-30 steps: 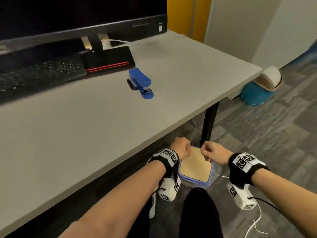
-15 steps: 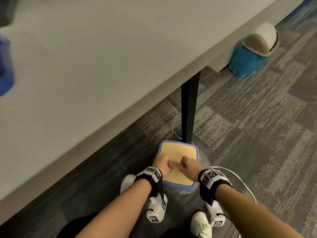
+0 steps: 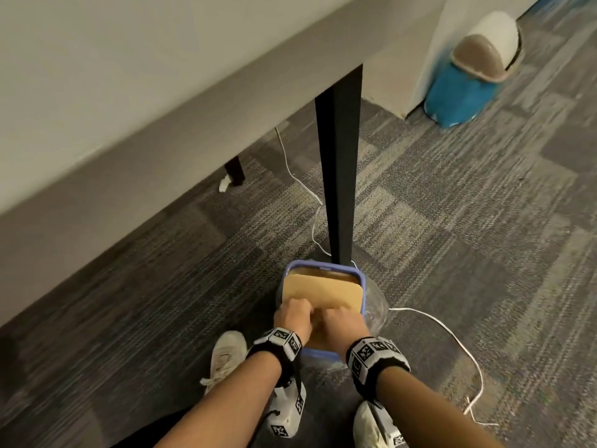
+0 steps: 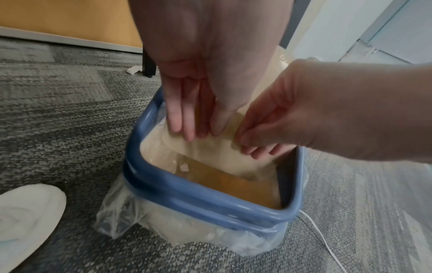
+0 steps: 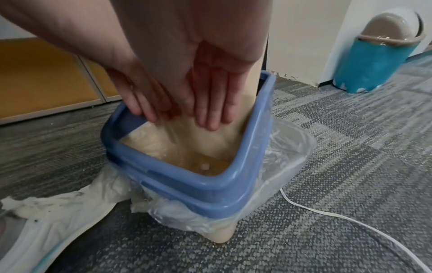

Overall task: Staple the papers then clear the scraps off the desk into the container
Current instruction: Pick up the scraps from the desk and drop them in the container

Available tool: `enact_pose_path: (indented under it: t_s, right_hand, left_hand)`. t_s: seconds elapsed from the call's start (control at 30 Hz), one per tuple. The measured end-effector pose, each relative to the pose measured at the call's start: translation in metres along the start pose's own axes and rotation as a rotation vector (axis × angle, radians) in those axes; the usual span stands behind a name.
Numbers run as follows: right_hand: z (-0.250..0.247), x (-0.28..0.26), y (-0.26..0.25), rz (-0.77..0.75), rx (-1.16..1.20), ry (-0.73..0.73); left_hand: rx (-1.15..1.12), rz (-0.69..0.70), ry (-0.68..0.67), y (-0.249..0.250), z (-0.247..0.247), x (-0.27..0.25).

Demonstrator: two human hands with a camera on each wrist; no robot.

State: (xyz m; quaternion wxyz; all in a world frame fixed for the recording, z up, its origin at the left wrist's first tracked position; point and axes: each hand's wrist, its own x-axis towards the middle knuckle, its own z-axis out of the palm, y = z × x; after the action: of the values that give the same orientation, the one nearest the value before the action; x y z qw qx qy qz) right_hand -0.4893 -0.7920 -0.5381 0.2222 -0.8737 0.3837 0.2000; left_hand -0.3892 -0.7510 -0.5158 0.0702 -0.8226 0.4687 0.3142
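Observation:
The container, a small bin with a blue rim [image 3: 363, 286] and a clear bag liner, stands on the carpet by the desk leg. Its tan swing flap [image 3: 323, 289] is tilted inward. My left hand [image 3: 292, 313] and right hand [image 3: 342, 321] lie side by side on the flap's near part. In the left wrist view the left hand [image 4: 194, 125] presses the flap with straight fingers above the rim [image 4: 198, 192]. The right hand [image 5: 210, 118] does the same in the right wrist view. Small white scraps [image 4: 184, 167] lie inside the bin [image 5: 187, 182]. Neither hand holds anything.
The grey desk edge [image 3: 161, 124] overhangs at upper left, its black leg [image 3: 339, 173] just behind the bin. A white cable [image 3: 452, 337] loops on the carpet to the right. A teal bin with a domed lid [image 3: 468, 82] stands far right. My shoes [image 3: 226, 357] flank the bin.
My view has tipped down from the desk to the floor. Both hands have dropped from fists above the bin onto its flap, fingers now straight, and the flap has swung inward.

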Motion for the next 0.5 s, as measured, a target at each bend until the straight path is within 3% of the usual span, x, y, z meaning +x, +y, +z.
enact_pose_path:
  t_s: [0.27, 0.5]
  right_hand:
    - [-0.006, -0.003, -0.006, 0.029, 0.078, 0.035]
    - [-0.017, -0.012, -0.008, 0.021, 0.157, -0.004]
  left_hand:
    - [0.058, 0.027, -0.026, -0.004, -0.011, -0.006]
    - [-0.085, 0.075, -0.090, -0.011, -0.031, -0.013]
